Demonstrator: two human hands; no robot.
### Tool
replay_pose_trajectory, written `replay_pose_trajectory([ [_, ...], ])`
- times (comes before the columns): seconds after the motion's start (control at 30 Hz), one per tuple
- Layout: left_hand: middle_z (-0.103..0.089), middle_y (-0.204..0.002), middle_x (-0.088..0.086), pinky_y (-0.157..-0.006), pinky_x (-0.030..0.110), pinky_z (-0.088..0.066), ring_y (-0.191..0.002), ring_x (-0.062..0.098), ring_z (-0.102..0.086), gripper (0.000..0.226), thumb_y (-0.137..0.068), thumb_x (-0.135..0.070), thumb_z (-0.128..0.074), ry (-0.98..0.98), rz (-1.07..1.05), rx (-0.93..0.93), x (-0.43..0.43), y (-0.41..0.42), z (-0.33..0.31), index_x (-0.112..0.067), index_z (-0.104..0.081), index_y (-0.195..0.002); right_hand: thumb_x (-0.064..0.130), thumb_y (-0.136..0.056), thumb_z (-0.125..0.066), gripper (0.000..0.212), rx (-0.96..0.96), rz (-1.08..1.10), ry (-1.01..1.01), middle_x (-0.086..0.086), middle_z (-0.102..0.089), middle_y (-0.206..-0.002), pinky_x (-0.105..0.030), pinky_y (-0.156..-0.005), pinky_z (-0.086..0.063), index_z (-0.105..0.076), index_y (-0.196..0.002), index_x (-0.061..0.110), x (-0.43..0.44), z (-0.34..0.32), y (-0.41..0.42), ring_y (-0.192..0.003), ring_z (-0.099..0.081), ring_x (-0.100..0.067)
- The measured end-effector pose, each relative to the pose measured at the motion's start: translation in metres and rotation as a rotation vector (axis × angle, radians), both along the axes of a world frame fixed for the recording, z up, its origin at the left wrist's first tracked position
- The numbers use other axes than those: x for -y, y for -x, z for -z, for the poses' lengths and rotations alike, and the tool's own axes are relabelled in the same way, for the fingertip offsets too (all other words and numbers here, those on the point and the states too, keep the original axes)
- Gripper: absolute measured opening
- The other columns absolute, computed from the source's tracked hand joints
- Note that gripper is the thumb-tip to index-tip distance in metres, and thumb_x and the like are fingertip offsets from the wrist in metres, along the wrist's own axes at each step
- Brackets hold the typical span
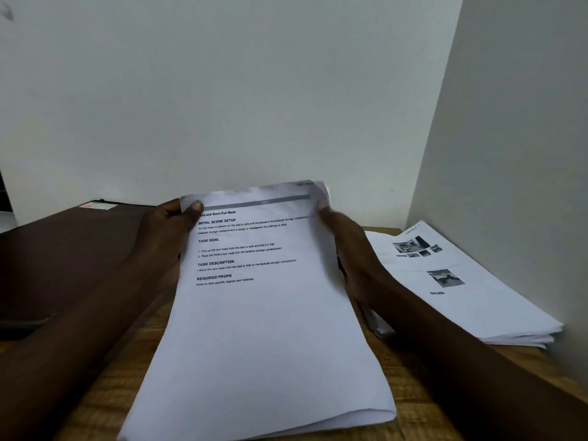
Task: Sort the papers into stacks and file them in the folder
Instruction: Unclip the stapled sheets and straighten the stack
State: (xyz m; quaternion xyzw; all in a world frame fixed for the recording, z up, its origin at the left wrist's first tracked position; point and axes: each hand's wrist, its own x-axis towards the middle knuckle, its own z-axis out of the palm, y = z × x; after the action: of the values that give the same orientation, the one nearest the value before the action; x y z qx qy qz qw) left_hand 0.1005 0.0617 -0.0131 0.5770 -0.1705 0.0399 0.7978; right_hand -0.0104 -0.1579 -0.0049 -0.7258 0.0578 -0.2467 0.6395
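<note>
Closest to me is the bottom edge of the bundle of papers [261, 329], which I hold up over the table [423, 396]. Its long side runs from 6 o'clock to 12 o'clock, away from me. My left hand [168, 240] grips the far corner at 10 o'clock, with the thumb on the top page. My right hand [350, 253] grips the other far corner at 2 o'clock. Both hands are closed on the bundle, so neither is free.

A stack [471, 291] of printed pages lies flat on the table at 3 o'clock, just beside my right arm. The dark folder [63, 256] lies at 9 o'clock, beside my left arm. I think the bundle goes to one side next. The right hand is nearer the stack, and the left hand is nearer the folder.
</note>
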Motion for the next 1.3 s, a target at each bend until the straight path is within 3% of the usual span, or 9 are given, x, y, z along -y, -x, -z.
replay_pose_trajectory([
  [0.1,-0.069,-0.097,0.011,-0.073,0.031,-0.059,-0.079,0.02,-0.069,0.011,-0.097,-0.015,-0.058,0.04,0.031,-0.046,-0.004,-0.003,-0.002,-0.014,-0.067,-0.092,0.04,-0.086,-0.07,0.03,-0.094,-0.089,0.118,-0.007,-0.076,-0.096,-0.05,-0.09,-0.055,-0.071,-0.097,0.012,0.005,0.007,0.003,-0.092,-0.072,-0.029],
  [0.3,-0.064,-0.126,0.023,-0.09,0.051,-0.056,-0.111,0.038,-0.065,0.039,-0.098,-0.023,-0.057,0.043,0.176,-0.103,-0.009,0.002,-0.011,0.003,-0.056,-0.126,0.03,-0.095,-0.061,0.03,-0.071,-0.057,0.062,-0.01,-0.074,-0.094,-0.031,-0.074,-0.052,-0.07,-0.099,0.002,0.004,0.004,0.004,-0.082,-0.069,-0.023],
  [0.47,-0.069,-0.121,0.019,-0.08,0.042,-0.061,-0.106,0.033,-0.069,0.038,-0.095,-0.023,-0.053,-0.059,0.455,-0.166,-0.003,0.025,-0.027,-0.004,-0.06,-0.127,0.027,-0.096,-0.059,0.018,0.051,-0.016,-0.031,-0.003,-0.073,-0.084,-0.027,-0.068,-0.054,-0.069,-0.088,0.014,0.009,-0.016,0.012,-0.074,-0.069,-0.017],
  [0.57,-0.073,-0.111,0.018,-0.074,0.038,-0.062,-0.09,0.029,-0.074,0.03,-0.087,-0.019,-0.063,-0.08,0.28,-0.026,0.004,0.032,-0.038,-0.004,-0.066,-0.113,0.026,-0.095,-0.06,0.014,0.09,-0.067,-0.069,-0.001,-0.073,-0.082,-0.023,-0.063,-0.055,-0.068,-0.091,0.015,0.006,-0.026,0.019,-0.071,-0.069,-0.015],
  [0.7,-0.077,-0.08,-0.007,-0.064,0.022,-0.057,-0.075,0.01,-0.073,0.009,-0.094,-0.011,-0.063,-0.109,0.032,0.279,0.01,0.054,-0.069,-0.014,-0.069,-0.1,0.017,-0.087,-0.069,0.007,0.208,-0.026,-0.063,-0.005,-0.073,-0.084,-0.028,-0.066,-0.053,-0.069,-0.093,0.012,-0.004,-0.053,0.029,-0.076,-0.068,-0.021],
  [0.87,-0.074,-0.088,-0.01,-0.069,0.019,-0.056,-0.082,0.004,-0.072,0.016,-0.099,-0.011,-0.055,-0.031,-0.054,0.486,0.007,0.092,-0.116,-0.023,-0.065,-0.096,0.013,-0.092,-0.063,0.01,0.443,-0.046,0.063,0.001,-0.073,-0.096,-0.03,-0.074,-0.057,-0.066,-0.099,0.019,-0.021,-0.103,0.051,-0.088,-0.071,-0.016],
  [1.0,-0.073,-0.096,-0.008,-0.073,0.021,-0.057,-0.087,0.005,-0.072,0.013,-0.099,-0.014,-0.058,0.013,-0.072,0.502,0.003,0.106,-0.124,-0.025,-0.064,-0.099,0.012,-0.092,-0.061,0.017,0.493,-0.078,0.134,0.004,-0.071,-0.098,-0.038,-0.085,-0.058,-0.063,-0.097,0.028,-0.037,-0.112,0.063,-0.094,-0.068,-0.017],
  [1.2,-0.075,-0.1,0.002,-0.078,0.034,-0.06,-0.088,0.017,-0.074,0.014,-0.093,-0.01,-0.065,-0.089,-0.054,0.366,-0.003,0.105,-0.095,-0.018,-0.068,-0.104,0.017,-0.088,-0.07,0.018,0.385,-0.056,0.167,-0.004,-0.073,-0.104,-0.046,-0.088,-0.057,-0.066,-0.104,0.022,-0.045,-0.094,0.068,-0.095,-0.07,-0.021],
  [1.3,-0.074,-0.102,0.003,-0.072,0.026,-0.06,-0.084,0.013,-0.074,0.015,-0.093,-0.01,-0.065,-0.096,-0.062,0.37,-0.005,0.108,-0.101,-0.016,-0.067,-0.106,0.019,-0.09,-0.068,0.014,0.42,-0.064,0.161,-0.004,-0.073,-0.103,-0.044,-0.086,-0.058,-0.067,-0.103,0.023,-0.048,-0.105,0.074,-0.094,-0.071,-0.02],
])
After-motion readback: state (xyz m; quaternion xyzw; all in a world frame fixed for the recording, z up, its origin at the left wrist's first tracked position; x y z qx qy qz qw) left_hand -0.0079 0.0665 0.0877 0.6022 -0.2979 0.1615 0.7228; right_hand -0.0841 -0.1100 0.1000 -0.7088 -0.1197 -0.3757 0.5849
